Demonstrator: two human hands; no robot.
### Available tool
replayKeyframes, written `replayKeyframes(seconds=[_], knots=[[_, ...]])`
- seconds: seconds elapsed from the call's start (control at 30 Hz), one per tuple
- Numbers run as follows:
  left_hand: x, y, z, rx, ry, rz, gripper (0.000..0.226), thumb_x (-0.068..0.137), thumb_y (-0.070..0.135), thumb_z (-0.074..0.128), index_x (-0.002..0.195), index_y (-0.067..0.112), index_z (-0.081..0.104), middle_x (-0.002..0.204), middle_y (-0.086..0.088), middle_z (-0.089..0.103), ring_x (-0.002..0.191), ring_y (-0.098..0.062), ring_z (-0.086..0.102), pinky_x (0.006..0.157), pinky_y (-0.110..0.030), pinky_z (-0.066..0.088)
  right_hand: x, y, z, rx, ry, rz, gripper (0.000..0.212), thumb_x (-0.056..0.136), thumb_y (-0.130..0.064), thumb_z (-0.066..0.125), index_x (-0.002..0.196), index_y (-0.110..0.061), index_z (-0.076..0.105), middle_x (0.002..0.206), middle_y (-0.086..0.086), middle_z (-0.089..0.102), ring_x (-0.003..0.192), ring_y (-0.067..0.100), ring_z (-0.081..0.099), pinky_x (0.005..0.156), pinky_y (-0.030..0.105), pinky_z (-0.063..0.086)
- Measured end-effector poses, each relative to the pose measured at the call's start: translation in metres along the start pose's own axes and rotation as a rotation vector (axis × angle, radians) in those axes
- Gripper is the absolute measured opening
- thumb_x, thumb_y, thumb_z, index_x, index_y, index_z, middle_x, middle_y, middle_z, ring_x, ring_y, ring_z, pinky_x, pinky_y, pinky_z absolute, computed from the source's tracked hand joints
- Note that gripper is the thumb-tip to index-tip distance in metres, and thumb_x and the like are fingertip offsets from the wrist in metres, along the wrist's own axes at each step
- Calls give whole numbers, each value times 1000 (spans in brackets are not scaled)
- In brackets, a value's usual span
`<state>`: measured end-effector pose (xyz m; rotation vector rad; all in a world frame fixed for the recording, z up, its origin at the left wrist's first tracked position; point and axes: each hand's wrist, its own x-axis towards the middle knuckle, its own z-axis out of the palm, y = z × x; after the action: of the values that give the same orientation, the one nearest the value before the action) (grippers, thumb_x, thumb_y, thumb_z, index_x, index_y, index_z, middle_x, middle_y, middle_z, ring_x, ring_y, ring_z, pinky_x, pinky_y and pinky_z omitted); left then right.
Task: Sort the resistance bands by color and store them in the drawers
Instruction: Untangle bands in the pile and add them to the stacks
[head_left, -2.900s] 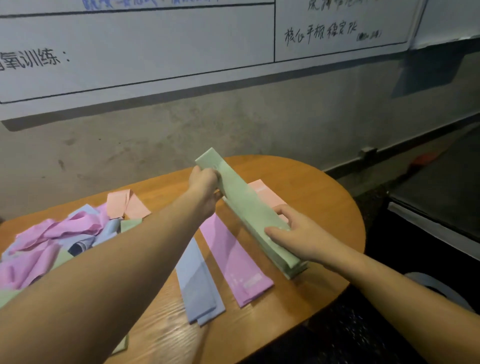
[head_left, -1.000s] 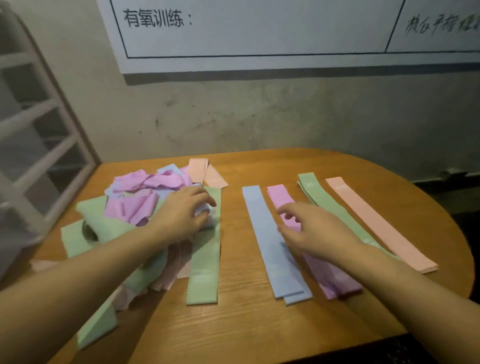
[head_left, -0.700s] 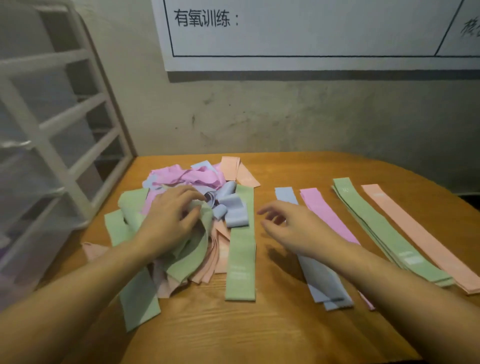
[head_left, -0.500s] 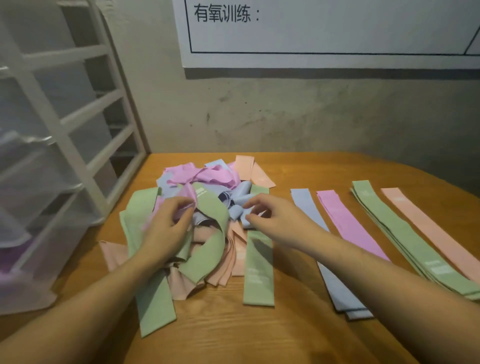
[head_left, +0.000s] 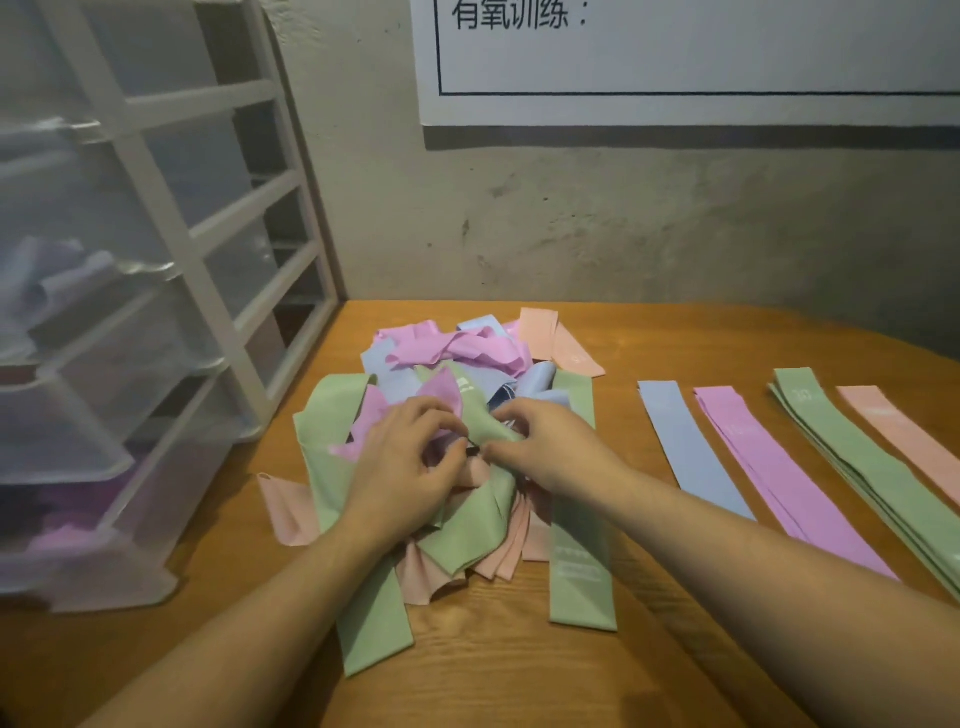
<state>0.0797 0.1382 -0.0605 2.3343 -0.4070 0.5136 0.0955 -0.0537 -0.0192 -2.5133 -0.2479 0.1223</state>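
At nine o'clock of the sorted rows, left hand (head_left: 402, 470) and right hand (head_left: 545, 447) pinch one green band (head_left: 480, 426) (tangled in the heap (head_left: 452, 358)); better to ease it out slowly.

Both forearms extend forward, bare, converging toward the middle of the desk. Left hand (head_left: 402, 470): palm down, fingers curled, fingertips pinching material. Right hand (head_left: 550, 447): palm down, fingers curled inward toward the left hand, likewise pinching. The two hands sit close together, fingertips nearly touching.
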Motion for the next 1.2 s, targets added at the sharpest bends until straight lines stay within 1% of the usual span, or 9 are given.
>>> replayKeyframes(seconds=[0.07, 0.27, 0.37, 0.5, 0.6, 0.8, 0.97, 1.1, 1.2], knots=[[-2, 3, 0, 21, 16, 39, 22, 88, 41, 54, 97, 25, 68, 112, 13, 57, 107, -8, 52, 91, -43, 48, -4, 6, 0, -19, 29, -56, 20, 91, -46, 64, 104, -32, 69, 89, -13, 67, 86, 11, 62, 68, 30, 48], [-3, 1, 0, 30, 26, 51, 27, 87, 43, 57, 104, 23, 64, 115, 12, 52, 107, -9, 50, 89, -38, 51, -30, 13, -6, -12, 40, -192, 42, 103, -54, 40, 93, -25, 68, 83, -8, 65, 81, 9, 58, 72, 43, 52], [-4, 4, 0, 92, 23, 48, 32, 88, 49, 53, 93, 21, 68, 109, 12, 46, 102, -9, 45, 84, -37, 50, -41, 13, -11, 36, 56, -202, 35, 103, -48, 44, 89, -25, 67, 83, -8, 64, 79, 9, 60, 71, 43, 53], [-4, 9, -4, 108, -9, 39, 48, 92, 58, 40, 88, 22, 72, 97, 12, 51, 91, -5, 42, 84, -35, 34, -54, 12, -20, 178, 66, -160, 25, 102, -41, 52, 102, -24, 70, 89, -10, 70, 80, 3, 62, 68, 28, 49], [1, 21, -13, -15, -53, -38, 55, 90, 65, 26, 80, 31, 69, 84, 13, 57, 88, -1, 48, 86, -42, 32, -62, 12, -26, 257, 79, -155, 20, 101, -40, 54, 94, -30, 69, 81, -12, 67, 76, 1, 59, 63, 21, 42], [13, 70, -25, -95, -78, -159, 46, 87, 72, 17, 85, 55, 59, 91, 28, 59, 100, -12, 54, 98, -45, 37, -73, 3, -40, 560, 168, -116, 14, 98, -28, 63, 88, -21, 71, 83, -7, 69, 78, 4, 61, 74, 27, 49], [19, 113, -26, -488, -99, -431, 39, 104, 51, 39, 87, 32, 69, 95, 1, 66, 79, -7, 60, 58, -14, 50, -80, -8, -44, 780, 149, -44, 8, 96, -27, 65, 100, -21, 68, 89, 5, 70, 81, 14, 66, 77, 36, 54], [21, 119, -27, -877, -197, -702, 58, 100, 62, 36, 107, 18, 73, 108, -11, 75, 109, -30, 66, 98, -42, 50, -92, -14, -42, 710, 144, -2, 14, 92, -29, 67, 104, -28, 60, 97, -1, 69, 77, 9, 68, 65, 23, 51], [25, 115, -29, -1010, -155, -786, 61, 100, 55, 29, 118, 15, 72, 115, -12, 74, 119, -36, 64, 108, -48, 41, -100, -16, -41, 676, 96, 13, 16, 91, -37, 67, 104, -31, 60, 103, -5, 68, 79, 5, 68, 65, 21, 53]])
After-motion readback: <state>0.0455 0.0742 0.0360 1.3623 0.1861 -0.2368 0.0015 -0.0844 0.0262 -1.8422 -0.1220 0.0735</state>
